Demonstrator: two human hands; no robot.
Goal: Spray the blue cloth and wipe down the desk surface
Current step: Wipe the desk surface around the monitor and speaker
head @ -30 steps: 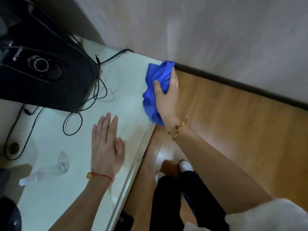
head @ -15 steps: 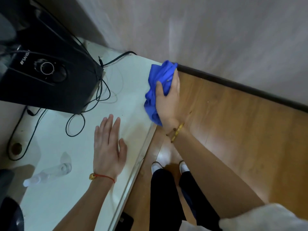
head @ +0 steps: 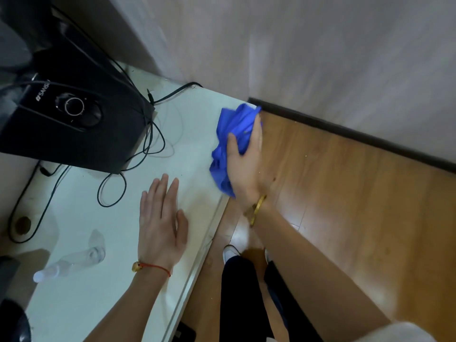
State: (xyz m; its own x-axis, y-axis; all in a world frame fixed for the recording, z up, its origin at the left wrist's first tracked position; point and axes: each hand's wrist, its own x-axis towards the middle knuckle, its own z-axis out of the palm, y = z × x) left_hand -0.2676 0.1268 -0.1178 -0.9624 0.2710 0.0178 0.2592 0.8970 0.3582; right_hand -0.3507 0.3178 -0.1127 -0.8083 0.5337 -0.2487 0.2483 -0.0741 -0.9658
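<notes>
Head view shows the right hand (head: 243, 166) clutching the bunched blue cloth (head: 230, 144) against the worktop's (head: 192, 134) far right edge. Her left hand (head: 159, 225) lies flat, fingers loose, beside a clear spray bottle (head: 71, 262).

One cloth (head: 232, 144), one bottle (head: 71, 264), two hands (head: 160, 223).

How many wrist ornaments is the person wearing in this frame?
2. A gold bangle sits on the right wrist, just below the right hand pressing the blue cloth. A red string bracelet circles the left wrist, behind the left hand flat on the desk.
</notes>
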